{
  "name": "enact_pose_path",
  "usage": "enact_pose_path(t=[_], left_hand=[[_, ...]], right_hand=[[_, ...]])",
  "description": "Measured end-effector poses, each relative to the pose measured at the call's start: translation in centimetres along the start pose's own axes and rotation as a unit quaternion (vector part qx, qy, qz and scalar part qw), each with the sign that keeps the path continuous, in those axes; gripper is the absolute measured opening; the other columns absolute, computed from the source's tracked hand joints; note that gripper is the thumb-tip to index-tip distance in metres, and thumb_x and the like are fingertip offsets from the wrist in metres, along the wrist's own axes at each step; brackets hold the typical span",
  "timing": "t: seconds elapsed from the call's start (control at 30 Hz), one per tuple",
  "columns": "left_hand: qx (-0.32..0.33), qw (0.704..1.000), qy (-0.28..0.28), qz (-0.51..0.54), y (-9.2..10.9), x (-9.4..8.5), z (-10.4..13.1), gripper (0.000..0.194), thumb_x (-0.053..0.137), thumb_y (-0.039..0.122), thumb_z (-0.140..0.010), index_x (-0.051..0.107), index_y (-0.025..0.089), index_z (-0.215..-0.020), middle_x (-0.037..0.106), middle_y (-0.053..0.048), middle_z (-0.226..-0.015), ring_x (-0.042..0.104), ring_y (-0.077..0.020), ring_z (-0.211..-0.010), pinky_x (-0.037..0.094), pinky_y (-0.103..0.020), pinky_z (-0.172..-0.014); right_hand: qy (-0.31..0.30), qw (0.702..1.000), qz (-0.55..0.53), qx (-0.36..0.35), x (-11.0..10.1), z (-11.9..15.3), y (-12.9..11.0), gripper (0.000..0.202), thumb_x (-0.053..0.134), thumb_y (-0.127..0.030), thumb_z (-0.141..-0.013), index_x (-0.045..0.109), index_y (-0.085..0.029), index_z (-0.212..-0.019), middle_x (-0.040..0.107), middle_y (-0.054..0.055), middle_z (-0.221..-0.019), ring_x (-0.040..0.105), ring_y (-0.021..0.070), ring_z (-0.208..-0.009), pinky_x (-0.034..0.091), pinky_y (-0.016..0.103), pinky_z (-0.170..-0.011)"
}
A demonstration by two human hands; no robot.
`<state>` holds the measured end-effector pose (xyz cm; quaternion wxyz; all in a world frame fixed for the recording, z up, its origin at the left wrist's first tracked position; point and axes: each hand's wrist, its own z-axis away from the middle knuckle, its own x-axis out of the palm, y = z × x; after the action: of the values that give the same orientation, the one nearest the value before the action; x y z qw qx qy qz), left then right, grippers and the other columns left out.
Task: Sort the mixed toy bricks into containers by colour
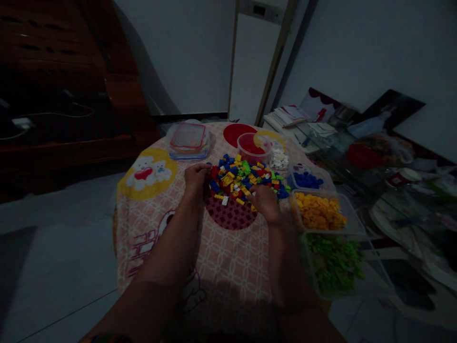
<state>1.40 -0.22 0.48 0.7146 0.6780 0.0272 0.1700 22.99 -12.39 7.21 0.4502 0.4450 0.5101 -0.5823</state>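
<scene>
A pile of mixed blue, yellow, red, green and white building bricks (pixel 232 178) lies spread over the middle of the patterned tablecloth (pixel 228 257). My left hand (pixel 195 178) is at the pile's left edge, its fingers closed by the red and blue bricks; what they hold, if anything, is too small to tell. At the front right of the pile, my right hand (pixel 264 202) touches the bricks, its fingers curled and its fingertips partly hidden among yellow pieces. A white brick (pixel 224 201) sits at the pile's front edge.
Right of the pile are boxes of blue bricks (pixel 307 180), yellow bricks (pixel 319 211) and green bricks (pixel 335 264). Behind it stand a round tub of red bricks (pixel 253 146) and white bricks (pixel 279 159). Stacked lids (pixel 188 138) lie back left; a cluttered glass table (pixel 335 147) adjoins at right.
</scene>
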Motion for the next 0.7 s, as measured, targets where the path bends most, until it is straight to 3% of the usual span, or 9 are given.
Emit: enact_pose_path(t=[0.2,0.5,0.6,0.7], left_hand=[[-0.003,1.000,0.004,-0.013,-0.2,-0.1,-0.2,0.024,0.060,0.017,-0.058,0.077,0.018,-0.076,0.075,-0.004,-0.073,0.066,-0.0165,-0.063,0.054,-0.026,-0.064],[-0.004,1.000,0.004,-0.011,-0.1,0.0,-0.2,0.024,0.059,0.016,-0.059,0.076,0.018,-0.075,0.074,-0.004,-0.072,0.066,-0.0164,-0.063,0.054,-0.026,-0.064],[-0.006,1.000,0.008,-0.006,-0.1,0.1,-0.2,0.024,0.058,0.016,-0.059,0.076,0.017,-0.076,0.074,-0.004,-0.072,0.066,-0.0164,-0.063,0.055,-0.027,-0.065],[-0.008,1.000,0.010,-0.009,-0.1,0.2,-0.2,0.025,0.058,0.015,-0.058,0.076,0.017,-0.076,0.075,-0.004,-0.072,0.067,-0.0171,-0.063,0.055,-0.027,-0.064]], right_hand=[[0.000,1.000,0.019,-0.001,0.1,0.1,-0.2,0.027,0.063,-0.033,-0.103,0.077,-0.020,-0.121,0.080,0.014,-0.120,0.073,0.0263,-0.118,0.050,0.030,-0.091],[0.025,0.999,0.022,0.008,-2.3,0.2,0.0,0.029,0.059,-0.031,-0.099,0.075,-0.021,-0.121,0.081,0.011,-0.111,0.074,0.0266,-0.110,0.049,0.030,-0.084],[0.049,0.998,0.020,0.026,-3.0,0.6,1.2,0.028,0.059,-0.031,-0.098,0.076,-0.021,-0.116,0.081,0.011,-0.106,0.074,0.0263,-0.103,0.049,0.031,-0.083],[0.113,0.992,0.027,0.053,-3.8,1.4,3.6,0.025,0.059,-0.030,-0.095,0.077,-0.020,-0.109,0.079,0.012,-0.102,0.072,0.0273,-0.099,0.050,0.033,-0.085]])
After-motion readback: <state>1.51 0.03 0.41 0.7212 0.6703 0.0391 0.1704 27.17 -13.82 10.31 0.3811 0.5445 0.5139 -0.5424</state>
